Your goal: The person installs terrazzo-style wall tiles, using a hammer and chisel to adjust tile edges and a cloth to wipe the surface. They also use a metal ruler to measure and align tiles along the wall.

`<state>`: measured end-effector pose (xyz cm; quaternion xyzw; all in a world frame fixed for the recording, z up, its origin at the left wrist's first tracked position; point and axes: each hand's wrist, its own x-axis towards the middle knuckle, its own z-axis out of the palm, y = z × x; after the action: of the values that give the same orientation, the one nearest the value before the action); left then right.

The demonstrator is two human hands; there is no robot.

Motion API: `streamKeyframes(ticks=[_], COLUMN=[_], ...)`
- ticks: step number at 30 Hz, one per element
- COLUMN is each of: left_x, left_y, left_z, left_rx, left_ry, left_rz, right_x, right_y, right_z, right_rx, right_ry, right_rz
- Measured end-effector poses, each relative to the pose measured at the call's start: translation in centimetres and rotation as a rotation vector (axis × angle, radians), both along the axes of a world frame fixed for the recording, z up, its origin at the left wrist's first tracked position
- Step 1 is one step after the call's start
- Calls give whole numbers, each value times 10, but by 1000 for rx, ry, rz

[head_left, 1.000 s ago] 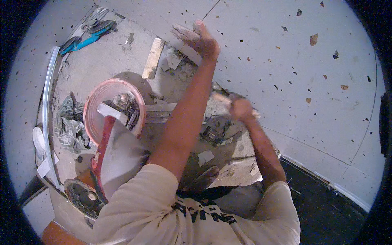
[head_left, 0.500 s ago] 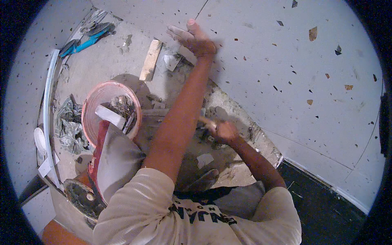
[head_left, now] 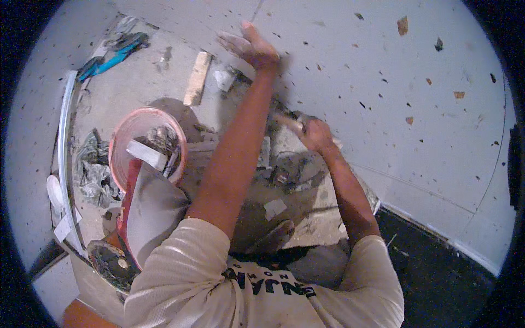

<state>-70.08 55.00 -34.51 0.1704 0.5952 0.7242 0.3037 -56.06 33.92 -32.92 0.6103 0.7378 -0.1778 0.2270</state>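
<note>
My left hand is raised at the top centre. Its dusty fingers are outstretched and its palm leans against the pale speckled wall panel. My right hand is closed around the pale handle of a tool, slightly blurred, close to the panel's lower edge. The tool's far end goes behind my left forearm, so its kind cannot be made out. Below the right hand lies rubble with grey dust, and a pale flat chip rests nearer my body.
A pink bucket with a white block and debris stands at left. Farther back are a wooden strip and a blue-and-black item. Crumpled plastic and a metal channel lie along the left wall. Dark flooring spreads at lower right.
My right hand has risen away from the rubble with the tool, up toward the wall panel. My left hand stays against the panel; the whole view has shifted slightly.
</note>
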Motion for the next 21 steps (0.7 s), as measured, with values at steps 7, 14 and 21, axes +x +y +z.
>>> streamKeyframes(ticks=[7, 14, 21], left_x=[-3, 11, 19], left_y=[-8, -29, -61], left_z=[12, -31, -76], left_rx=[-45, -36, -372], left_ry=[85, 28, -114], left_rz=[-40, -241, -405], right_x=[0, 36, 31], right_y=[-44, -85, -102], right_z=[-17, -32, -42], right_rx=[299, 110, 114], right_ry=[380, 144, 173], right_rz=[-243, -280, -337])
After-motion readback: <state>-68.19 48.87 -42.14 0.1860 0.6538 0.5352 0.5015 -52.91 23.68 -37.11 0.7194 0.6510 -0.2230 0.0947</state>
